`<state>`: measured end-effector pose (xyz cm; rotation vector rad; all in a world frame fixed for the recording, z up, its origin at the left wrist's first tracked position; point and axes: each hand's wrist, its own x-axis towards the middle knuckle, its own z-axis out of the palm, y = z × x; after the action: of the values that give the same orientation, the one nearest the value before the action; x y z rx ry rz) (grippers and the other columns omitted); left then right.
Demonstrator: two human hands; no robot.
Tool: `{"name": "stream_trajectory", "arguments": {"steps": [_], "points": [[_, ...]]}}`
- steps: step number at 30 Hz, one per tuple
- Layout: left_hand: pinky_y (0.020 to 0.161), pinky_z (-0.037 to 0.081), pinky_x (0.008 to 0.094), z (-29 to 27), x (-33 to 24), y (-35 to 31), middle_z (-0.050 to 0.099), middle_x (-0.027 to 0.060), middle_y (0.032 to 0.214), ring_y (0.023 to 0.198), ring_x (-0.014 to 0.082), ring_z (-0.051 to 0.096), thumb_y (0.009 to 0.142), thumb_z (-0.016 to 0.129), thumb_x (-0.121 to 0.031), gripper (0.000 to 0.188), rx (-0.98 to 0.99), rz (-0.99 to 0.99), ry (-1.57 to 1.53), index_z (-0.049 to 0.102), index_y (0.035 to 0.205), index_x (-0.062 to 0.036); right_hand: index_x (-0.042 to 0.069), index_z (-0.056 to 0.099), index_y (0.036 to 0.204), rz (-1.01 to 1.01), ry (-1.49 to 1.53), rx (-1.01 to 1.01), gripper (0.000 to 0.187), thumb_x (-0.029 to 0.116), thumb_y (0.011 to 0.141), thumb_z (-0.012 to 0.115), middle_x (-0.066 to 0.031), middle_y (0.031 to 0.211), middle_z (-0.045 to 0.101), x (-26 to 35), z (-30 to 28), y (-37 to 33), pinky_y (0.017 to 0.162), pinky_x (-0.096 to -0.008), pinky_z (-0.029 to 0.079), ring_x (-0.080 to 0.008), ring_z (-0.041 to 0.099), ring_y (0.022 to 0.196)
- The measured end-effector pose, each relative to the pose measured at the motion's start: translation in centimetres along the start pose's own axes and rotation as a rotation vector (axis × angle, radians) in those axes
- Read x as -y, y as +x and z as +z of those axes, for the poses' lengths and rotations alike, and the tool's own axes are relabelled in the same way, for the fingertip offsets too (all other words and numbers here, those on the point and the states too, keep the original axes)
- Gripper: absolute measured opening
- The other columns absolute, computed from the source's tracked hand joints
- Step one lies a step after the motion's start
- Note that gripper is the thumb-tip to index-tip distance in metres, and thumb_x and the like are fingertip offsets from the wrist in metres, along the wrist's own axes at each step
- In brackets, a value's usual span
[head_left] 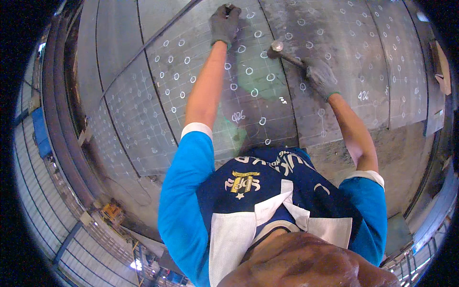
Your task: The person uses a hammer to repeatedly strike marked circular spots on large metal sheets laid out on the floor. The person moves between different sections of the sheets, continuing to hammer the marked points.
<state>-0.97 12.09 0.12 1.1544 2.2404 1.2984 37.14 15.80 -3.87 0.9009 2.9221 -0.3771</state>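
Both of my hands wear grey work gloves with green cuffs. My left hand [224, 25] reaches to the far edge of the view, fingers pinched together over a steel plate [191, 103]. Something small and dark shows at its fingertips, too hidden to name. In my right hand [321, 76] is a hammer [290, 59], gripped by its handle. Its worn metal head points up and to the left, toward the left hand but apart from it. White chalk circles and thin grid lines cover the plate around both hands.
More dark plates with chalk marks lie side by side, left and right, parted by narrow seams. A dark cable or hose [155, 36] runs across the left plates. Long steel beams [62, 110] stand at the far left. A yellow machine [113, 212] sits at lower left.
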Motion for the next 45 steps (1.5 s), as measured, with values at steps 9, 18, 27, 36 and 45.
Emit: {"name": "stream_trajectory", "arguments": {"steps": [9, 18, 27, 36, 45], "points": [[0.083, 0.055, 0.0435, 3.2, 0.0, 0.1, 0.076, 0.0171, 0.097, 0.088, 0.0316, 0.072, 0.086, 0.071, -0.039, 0.040, -0.029, -0.078, 0.092, 0.073, 0.103, -0.0038, 0.010, 0.071, 0.114, -0.031, 0.076, -0.164, 0.028, 0.019, 0.092, 0.055, -0.0178, 0.105, 0.072, 1.0, -1.2, -0.4, 0.088, -0.0498, 0.054, -0.0373, 0.067, 0.102], [0.085, 0.055, 0.0414, 3.2, 0.0, 0.1, 0.076, 0.0167, 0.100, 0.091, 0.0296, 0.072, 0.086, 0.072, -0.037, 0.038, 0.000, -0.043, 0.074, 0.073, 0.105, -0.0043, 0.008, 0.065, 0.107, -0.034, 0.170, -0.163, 0.022, 0.018, 0.090, 0.055, -0.0198, 0.094, 0.069, 1.2, -1.6, 0.6, 0.080, -0.0520, 0.050, -0.0408, 0.066, 0.093], [0.090, 0.054, 0.0457, 2.8, -0.6, -0.3, 0.075, 0.0204, 0.109, 0.103, 0.0407, 0.070, 0.092, 0.064, -0.042, 0.042, -0.007, 0.011, 0.184, 0.075, 0.109, -0.0050, 0.010, 0.066, 0.106, -0.024, 0.134, -0.119, 0.021, 0.018, 0.089, 0.058, -0.0187, 0.089, 0.068, 1.6, -2.5, 0.9, 0.077, -0.0513, 0.050, -0.0399, 0.066, 0.089], [0.092, 0.054, 0.0424, 2.9, -1.2, -0.3, 0.075, 0.0201, 0.112, 0.105, 0.0363, 0.072, 0.090, 0.068, -0.040, 0.044, 0.012, -0.079, 0.149, 0.074, 0.115, -0.0040, 0.008, 0.069, 0.109, 0.072, 0.131, -0.033, 0.027, 0.025, 0.096, 0.052, -0.0183, 0.101, 0.070, 1.3, -1.1, 1.0, 0.087, -0.0516, 0.051, -0.0385, 0.066, 0.099], [0.092, 0.053, 0.0445, 2.7, -1.7, 0.0, 0.074, 0.0225, 0.113, 0.106, 0.0406, 0.070, 0.093, 0.065, -0.042, 0.046, 0.050, -0.082, 0.245, 0.073, 0.116, -0.0030, 0.012, 0.068, 0.125, 0.043, 0.092, 0.020, 0.034, 0.028, 0.101, 0.049, -0.0133, 0.119, 0.070, 0.3, 0.5, 0.4, 0.108, -0.0433, 0.044, -0.0303, 0.062, 0.121]]}}
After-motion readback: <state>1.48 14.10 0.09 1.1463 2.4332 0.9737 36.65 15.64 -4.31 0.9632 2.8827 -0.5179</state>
